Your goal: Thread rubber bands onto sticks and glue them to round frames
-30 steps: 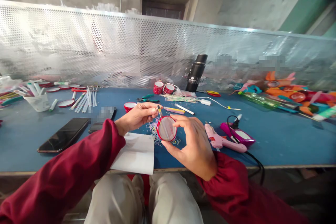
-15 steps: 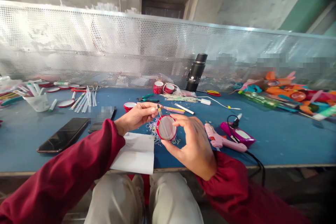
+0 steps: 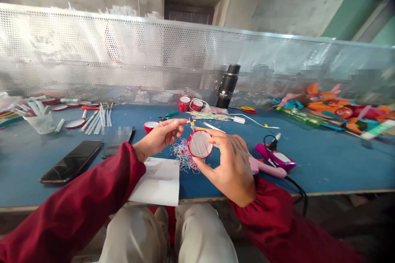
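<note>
A small round disc (image 3: pixel 200 144) with a red rim and a pale face is tilted up above the table. My right hand (image 3: pixel 230 160) grips its rim between thumb and fingers. A short stick (image 3: pixel 192 124) with a dark and yellowish tip stands out from the top of the rim. Beside that tip is the index finger of my left hand (image 3: pixel 162 136), stretched out; its thumb sits apart below, and whether the fingertip touches the stick is unclear. Behind the disc lies a heap of thin coloured rubber bands (image 3: pixel 182 158). White paper (image 3: pixel 160 185) lies below my left hand.
A pink glue gun (image 3: pixel 271 169) and a purple device (image 3: pixel 282 160) lie at right. Two phones, a dark one (image 3: pixel 72 160) nearest, are at left, with a cup of markers (image 3: pixel 41 123). Red tubs (image 3: pixel 184 103) and a black flask (image 3: pixel 228 86) stand at the back.
My right hand has lifted the disc slightly up and to the right. The left finger and thumb, earlier pinching the stick's tip, have come apart from it.
</note>
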The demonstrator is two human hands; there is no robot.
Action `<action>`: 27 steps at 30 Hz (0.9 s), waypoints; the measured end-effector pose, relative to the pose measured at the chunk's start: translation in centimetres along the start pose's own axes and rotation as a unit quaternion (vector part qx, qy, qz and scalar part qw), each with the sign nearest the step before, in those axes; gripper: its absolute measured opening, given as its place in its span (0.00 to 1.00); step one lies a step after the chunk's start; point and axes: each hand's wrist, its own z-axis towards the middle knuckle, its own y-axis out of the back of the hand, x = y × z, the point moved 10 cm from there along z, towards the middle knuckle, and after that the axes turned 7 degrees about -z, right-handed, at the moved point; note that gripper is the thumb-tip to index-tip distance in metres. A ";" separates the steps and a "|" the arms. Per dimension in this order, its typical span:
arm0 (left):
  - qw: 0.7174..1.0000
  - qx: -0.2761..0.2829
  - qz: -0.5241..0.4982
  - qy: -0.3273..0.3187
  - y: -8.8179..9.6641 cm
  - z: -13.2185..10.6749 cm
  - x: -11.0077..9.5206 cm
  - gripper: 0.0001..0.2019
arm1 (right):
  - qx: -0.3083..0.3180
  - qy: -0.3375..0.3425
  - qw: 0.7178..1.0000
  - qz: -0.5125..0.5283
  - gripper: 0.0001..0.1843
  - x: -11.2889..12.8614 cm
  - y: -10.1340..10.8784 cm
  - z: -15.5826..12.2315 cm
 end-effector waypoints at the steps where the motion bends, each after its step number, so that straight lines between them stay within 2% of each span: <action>1: 1.000 -0.012 0.002 0.000 0.2 0.0 0.0 0.19 | 0.002 0.003 1.000 -0.005 0.20 0.0 0.0 0.0; 4: 1.000 -0.024 0.000 0.007 0.2 0.0 0.1 0.20 | 0.002 0.014 1.000 -0.004 0.19 0.3 -0.2 -0.2; 9: 0.999 0.029 -0.032 0.027 -0.9 -0.1 0.5 0.22 | 0.000 0.017 1.000 0.008 0.19 1.0 -0.5 -0.5; 13: 0.997 0.045 -0.052 0.035 -1.2 -0.2 0.6 0.19 | 0.005 0.014 1.000 0.014 0.20 1.1 -0.6 -0.4; 27: 0.998 0.039 -0.036 0.021 -1.1 -0.3 0.4 0.18 | -0.001 0.019 1.000 0.015 0.20 1.3 -0.4 -0.3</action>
